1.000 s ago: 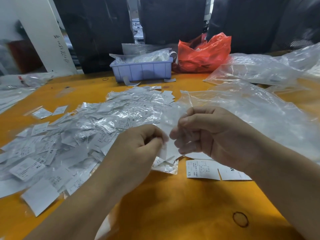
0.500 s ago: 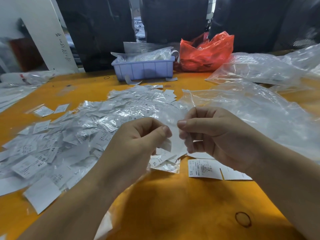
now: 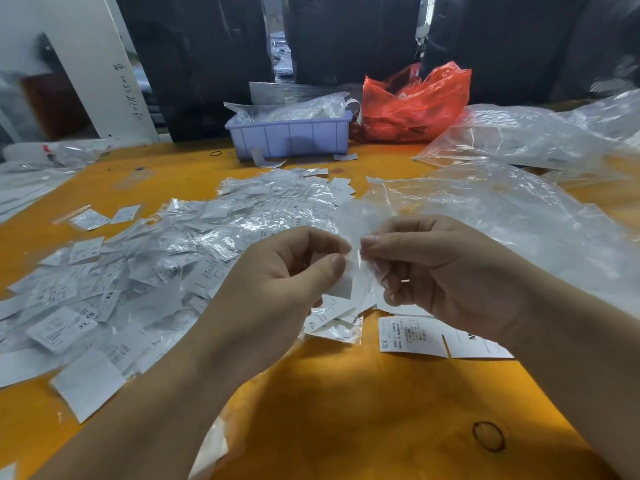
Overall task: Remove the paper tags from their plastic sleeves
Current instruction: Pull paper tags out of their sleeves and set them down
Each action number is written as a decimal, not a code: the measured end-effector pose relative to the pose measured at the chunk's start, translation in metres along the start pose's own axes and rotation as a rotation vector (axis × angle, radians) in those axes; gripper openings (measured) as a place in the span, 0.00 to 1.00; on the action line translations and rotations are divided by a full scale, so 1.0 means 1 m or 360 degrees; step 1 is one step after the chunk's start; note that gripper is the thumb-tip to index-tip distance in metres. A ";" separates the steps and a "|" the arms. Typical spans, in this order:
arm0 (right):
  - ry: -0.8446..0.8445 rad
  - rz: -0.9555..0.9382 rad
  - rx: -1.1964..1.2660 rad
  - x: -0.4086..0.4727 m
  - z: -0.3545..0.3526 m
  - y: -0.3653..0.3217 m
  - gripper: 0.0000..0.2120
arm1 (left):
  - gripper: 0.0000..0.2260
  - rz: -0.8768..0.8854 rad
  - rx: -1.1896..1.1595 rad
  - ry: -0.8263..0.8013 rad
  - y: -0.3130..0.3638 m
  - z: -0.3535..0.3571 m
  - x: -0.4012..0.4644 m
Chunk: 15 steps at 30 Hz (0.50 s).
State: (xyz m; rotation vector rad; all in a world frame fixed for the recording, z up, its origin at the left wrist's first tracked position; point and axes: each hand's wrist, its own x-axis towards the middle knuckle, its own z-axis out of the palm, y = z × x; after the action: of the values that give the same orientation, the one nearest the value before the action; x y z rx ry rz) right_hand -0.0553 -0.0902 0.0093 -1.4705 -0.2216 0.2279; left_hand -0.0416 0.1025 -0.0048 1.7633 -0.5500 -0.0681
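Covering most of the view, the orange counter (image 3: 346, 410) carries everything. Large clear bags (image 3: 519, 209) lie along its right edge, probably for the empty plastic. A wide heap of sleeved tags (image 3: 156, 265) spreads over the left half, close to the left hand so the next one is easy to take. At the far edge stand a blue bin (image 3: 291, 135) and a red bag (image 3: 415, 102). Two bare paper tags (image 3: 412, 336) lie near the front edge under the right wrist, I think as the finished ones. Above them the left hand (image 3: 277, 292) pinches the white tag (image 3: 341, 285) between thumb and curled fingers, and the right hand (image 3: 443, 271), also curled narrow, pinches the clear sleeve (image 3: 356, 233). Both hold opposite sides, so it seems the tag is being pulled out.
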 end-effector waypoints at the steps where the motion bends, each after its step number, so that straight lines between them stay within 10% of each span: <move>1: 0.0026 -0.0020 0.0028 0.000 0.000 0.000 0.07 | 0.07 0.0003 0.0001 0.0005 -0.001 0.000 0.000; 9: 0.0144 -0.0093 0.0129 0.002 0.000 -0.002 0.10 | 0.23 -0.0057 0.0130 0.0009 -0.002 -0.001 0.000; 15: 0.0191 -0.0118 0.0150 0.002 -0.002 -0.002 0.10 | 0.04 -0.0008 0.0115 -0.0117 0.004 0.001 -0.001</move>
State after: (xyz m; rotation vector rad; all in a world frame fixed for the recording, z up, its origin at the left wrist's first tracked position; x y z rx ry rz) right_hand -0.0533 -0.0914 0.0112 -1.3749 -0.1657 0.0888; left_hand -0.0444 0.1018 -0.0015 1.8385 -0.6077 -0.1180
